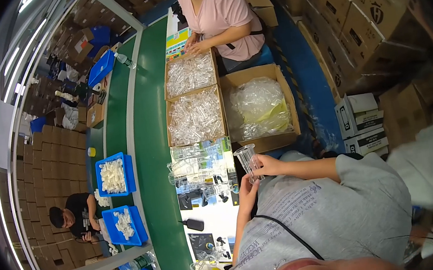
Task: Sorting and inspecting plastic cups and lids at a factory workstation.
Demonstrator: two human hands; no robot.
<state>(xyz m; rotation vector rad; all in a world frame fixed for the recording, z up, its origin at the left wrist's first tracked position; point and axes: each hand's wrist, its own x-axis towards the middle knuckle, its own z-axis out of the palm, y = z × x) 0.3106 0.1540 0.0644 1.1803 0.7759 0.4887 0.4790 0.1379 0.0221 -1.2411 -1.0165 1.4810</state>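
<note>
A clear, ribbed cup-like cylinder (247, 159) with a flared rim stands slightly tilted in front of my body. My right hand (267, 165) closes round its lower side from the right. The fingers of my left hand (247, 188) pinch it near its lower end. Just left of my hands, several similar clear pieces (193, 165) lie in rows on a printed sheet along the bench edge. Small black parts (223, 197) appear below them, perhaps only printed on the sheet.
Two open cartons of small clear tubes (193, 117) stand on the green bench (156, 141). Beside them is a carton (289, 96) with clear bags. A co-worker in pink (222, 16) sits at the far end. Blue trays (136, 230) hold white parts; stacked cartons (369, 29) rise on the right.
</note>
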